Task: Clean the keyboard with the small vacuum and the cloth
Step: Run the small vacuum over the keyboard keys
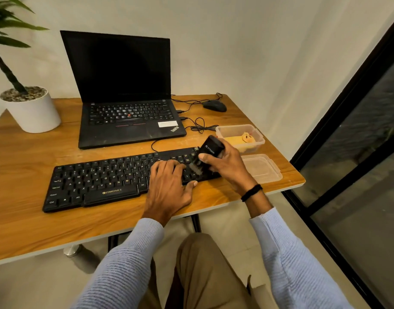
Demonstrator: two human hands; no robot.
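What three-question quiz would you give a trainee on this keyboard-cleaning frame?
1. Which hand grips the small vacuum?
2. True or false: the yellow cloth is already lying on the keyboard.
3. The left hand is: A) resting on the keyboard, B) on the mouse, C) lifting the container lid.

Key:
1. The right hand; the vacuum's brush end points down at the keyboard's right end.
2. False; it sits in the open plastic container behind the right hand.
3. A, palm down on the keys, empty.
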